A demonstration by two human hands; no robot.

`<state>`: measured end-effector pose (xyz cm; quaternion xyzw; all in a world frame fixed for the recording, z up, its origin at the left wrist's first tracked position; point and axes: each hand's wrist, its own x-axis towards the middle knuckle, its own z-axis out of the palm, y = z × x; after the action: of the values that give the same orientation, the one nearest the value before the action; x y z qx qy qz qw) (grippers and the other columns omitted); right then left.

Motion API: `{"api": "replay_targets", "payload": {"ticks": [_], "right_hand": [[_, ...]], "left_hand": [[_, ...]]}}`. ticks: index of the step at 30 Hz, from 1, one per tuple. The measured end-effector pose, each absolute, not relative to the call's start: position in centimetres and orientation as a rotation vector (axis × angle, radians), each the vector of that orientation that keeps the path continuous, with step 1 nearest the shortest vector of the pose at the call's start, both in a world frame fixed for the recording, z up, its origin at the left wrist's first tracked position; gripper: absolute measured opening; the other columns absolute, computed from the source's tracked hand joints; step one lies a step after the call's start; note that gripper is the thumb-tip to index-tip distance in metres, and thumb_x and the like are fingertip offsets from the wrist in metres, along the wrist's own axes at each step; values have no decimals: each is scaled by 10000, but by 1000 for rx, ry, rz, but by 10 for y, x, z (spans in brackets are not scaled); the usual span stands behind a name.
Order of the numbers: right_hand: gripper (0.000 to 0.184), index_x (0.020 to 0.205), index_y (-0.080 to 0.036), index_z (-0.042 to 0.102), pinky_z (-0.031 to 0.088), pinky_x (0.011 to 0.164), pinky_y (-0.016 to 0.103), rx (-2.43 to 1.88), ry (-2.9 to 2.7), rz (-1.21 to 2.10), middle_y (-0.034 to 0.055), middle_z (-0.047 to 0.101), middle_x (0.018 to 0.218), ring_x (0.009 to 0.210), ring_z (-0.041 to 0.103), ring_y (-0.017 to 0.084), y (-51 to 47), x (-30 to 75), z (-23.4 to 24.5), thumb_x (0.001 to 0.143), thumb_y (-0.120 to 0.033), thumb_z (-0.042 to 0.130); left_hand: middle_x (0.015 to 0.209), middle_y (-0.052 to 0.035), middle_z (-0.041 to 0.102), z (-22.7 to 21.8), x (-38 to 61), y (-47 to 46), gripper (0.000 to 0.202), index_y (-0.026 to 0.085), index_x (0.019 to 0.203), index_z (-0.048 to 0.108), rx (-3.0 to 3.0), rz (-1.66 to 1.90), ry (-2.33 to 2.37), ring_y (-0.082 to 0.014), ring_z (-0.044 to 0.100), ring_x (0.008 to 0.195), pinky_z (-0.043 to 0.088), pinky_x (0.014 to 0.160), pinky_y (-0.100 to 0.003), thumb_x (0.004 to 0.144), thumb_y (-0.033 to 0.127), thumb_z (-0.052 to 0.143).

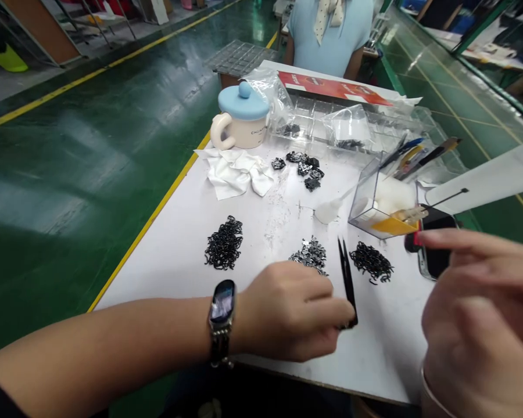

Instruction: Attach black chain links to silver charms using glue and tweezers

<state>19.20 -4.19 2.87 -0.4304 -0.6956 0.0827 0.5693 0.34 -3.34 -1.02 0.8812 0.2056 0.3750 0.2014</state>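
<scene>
My left hand [294, 310], with a watch on its wrist, lies curled on the white table [187, 255] and pinches black tweezers [347, 281] whose tips point away from me. My right hand [479, 319] hovers close to the camera at the right with its fingers bent; a finger stretches toward a small red-tipped thing [414, 239] beside a phone [436, 244]. Whether it holds that thing is unclear. Piles of small black parts lie at left [224, 242], centre [309, 254] and right [371, 262] in front of my hands.
A clear box [386, 206] holds tools and pens. Farther back sit a blue-lidded mug [240, 119], a crumpled white cloth [237, 171], more black parts [305, 165], plastic bags and trays [331, 125]. A person in a light blue top [331, 32] stands behind the table.
</scene>
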Motion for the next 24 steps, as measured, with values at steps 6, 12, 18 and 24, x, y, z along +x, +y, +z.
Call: {"api": "replay_targets", "payload": {"ticks": [6,12,18,24], "right_hand": [[139,693,-205,605,428,588,439,-809,-1233,-192,1,473,617,632,630,254,13,249,10,588,-261,676],[153,706,-180,593,433,532,384,-780,-1267,-263,18,527,611,579,631,232,21,262,7,597,-222,691],[142,782,-176,590,497,624,436,-953,-1468,-281,42,581,718,691,657,251,8,232,0,656,-186,655],[218,929,-196,547,511,769,424,-1238,-1652,-24,65,632,914,895,634,234,-2,218,-12,723,-191,618]], "left_hand": [[622,-38,602,-1,-1,-26,185,58,811,660,2002,1145,742,-114,520,572,454,549,-245,642,15,599],[628,-27,597,0,-1,-26,188,71,822,656,1987,1143,768,-104,542,578,469,563,-229,651,7,609],[627,-39,617,-3,-1,-26,176,94,805,638,2102,1232,753,-119,534,560,448,510,-249,653,8,619],[624,-30,622,-4,0,-26,179,115,811,620,2152,1252,761,-121,546,553,447,511,-247,658,22,630]]}}
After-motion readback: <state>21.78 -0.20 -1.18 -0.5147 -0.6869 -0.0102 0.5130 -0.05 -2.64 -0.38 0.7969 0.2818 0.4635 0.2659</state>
